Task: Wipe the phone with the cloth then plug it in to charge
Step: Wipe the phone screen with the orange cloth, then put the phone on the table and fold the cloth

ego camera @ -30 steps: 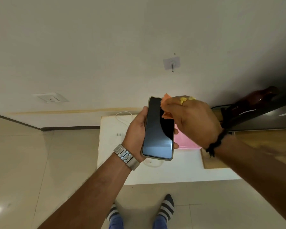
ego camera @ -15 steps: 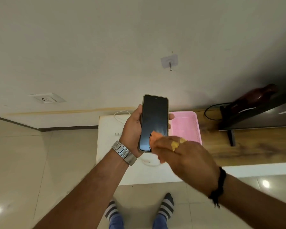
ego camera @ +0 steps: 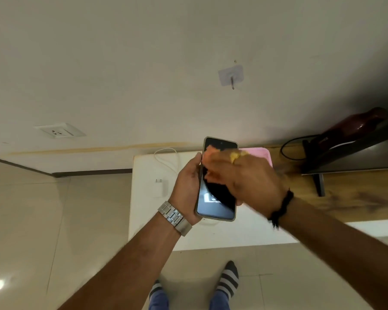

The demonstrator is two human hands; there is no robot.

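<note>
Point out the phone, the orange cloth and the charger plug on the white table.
phone (ego camera: 215, 209): head view, lower part of its dark screen.
orange cloth (ego camera: 208, 153): head view, the bunched edge showing past the right hand's fingers.
charger plug (ego camera: 164, 186): head view, its white body on the table.

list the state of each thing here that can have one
phone: screen dark, held upright, not plugged in
orange cloth: bunched, pressed on the upper screen
left hand: grips the phone's left edge
right hand: holds the cloth, motion-blurred
charger adapter: lying on the white table, unplugged
charger cable: loose on the table
wall socket: nothing plugged in
</note>
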